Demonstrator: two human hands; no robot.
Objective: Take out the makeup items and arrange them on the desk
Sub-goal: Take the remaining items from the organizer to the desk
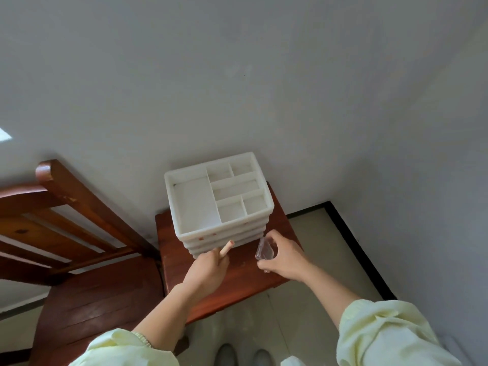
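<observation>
A white plastic organizer with an open divided top tray and several drawers below stands on a small red-brown wooden desk against the wall. Its top compartments look empty. My left hand is at the lower drawer fronts with one finger stretched out against them; the other fingers are curled and hold nothing I can see. My right hand grips a small clear plastic case just right of the drawers, above the desk's surface.
A red-brown wooden chair stands close to the desk's left side, its seat touching the desk edge. The wall is right behind the organizer. Pale floor tiles with a black border lie to the right. My shoes show below.
</observation>
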